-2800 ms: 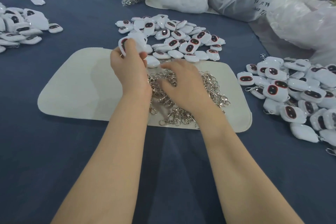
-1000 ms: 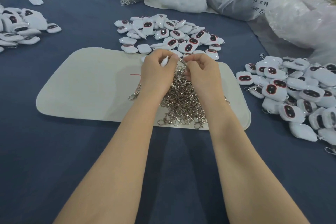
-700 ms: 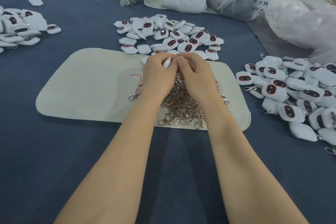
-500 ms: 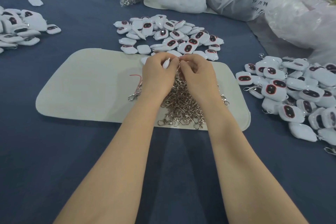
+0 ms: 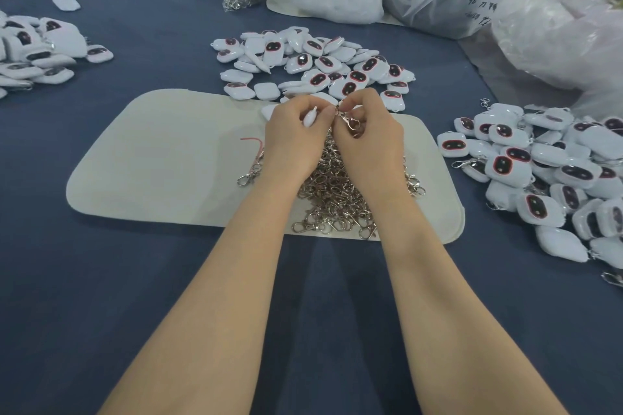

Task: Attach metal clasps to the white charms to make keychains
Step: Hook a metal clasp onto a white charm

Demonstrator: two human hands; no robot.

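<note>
Since the earliest frame both hands have left the piles and met above the clasp pile (image 5: pixel 337 192), and one clasp (image 5: pixel 351 121) now shows clear of the heap. The left hand (image 5: pixel 295 138) has its fingers curled round a white charm (image 5: pixel 310 118), which pokes out edge-on between thumb and forefinger. The right hand (image 5: pixel 369 138) pinches the clasp's top end between thumb and forefinger, its other fingers curled under; the hook hangs below, just beside the charm. Whether clasp and charm are joined cannot be told. The clasp pile lies on a pale mat (image 5: pixel 161 162) on the blue table (image 5: pixel 101 280). A charm pile (image 5: pixel 313 64) sits just beyond the mat, and another heap (image 5: pixel 546 172) lies to the right.
</note>
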